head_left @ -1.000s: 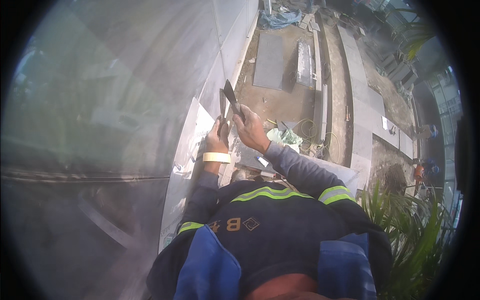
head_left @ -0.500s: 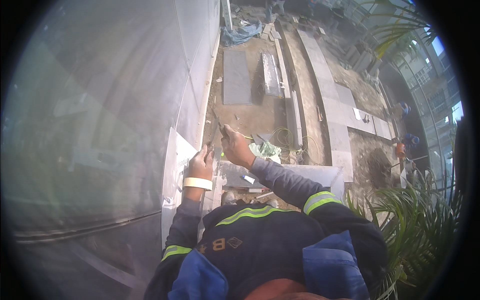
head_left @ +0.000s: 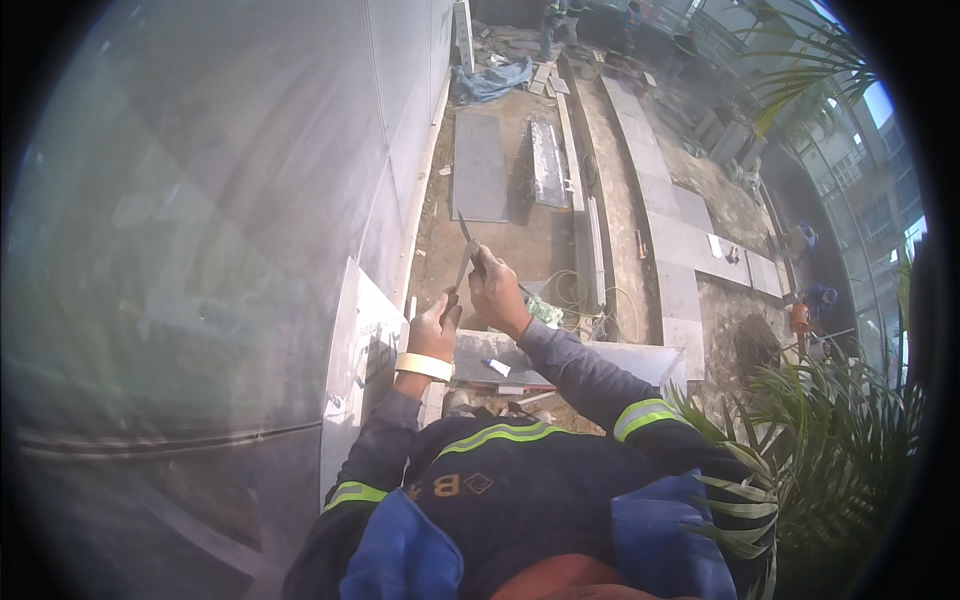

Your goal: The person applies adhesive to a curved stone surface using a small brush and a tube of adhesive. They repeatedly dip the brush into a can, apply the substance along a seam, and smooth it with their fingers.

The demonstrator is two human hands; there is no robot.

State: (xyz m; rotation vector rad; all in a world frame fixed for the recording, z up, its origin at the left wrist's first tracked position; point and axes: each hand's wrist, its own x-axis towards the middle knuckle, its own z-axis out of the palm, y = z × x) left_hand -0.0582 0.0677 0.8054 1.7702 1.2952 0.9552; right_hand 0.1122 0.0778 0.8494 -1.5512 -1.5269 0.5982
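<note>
From where I sit, far off, I see the left hand (head_left: 432, 332) with its fingers wrapped round a thin, flat metal blade tool (head_left: 463, 272), and the right hand (head_left: 498, 300) clamped on a narrow, dark metal blade tool (head_left: 465, 230). Both tools are raised beside the tall grey wall panel (head_left: 300, 160), overlapping; I can't tell whether they touch. A cream ring-shaped band (head_left: 424, 367) circles the left wrist. A small white-and-blue tube (head_left: 497, 367) lies below.
</note>
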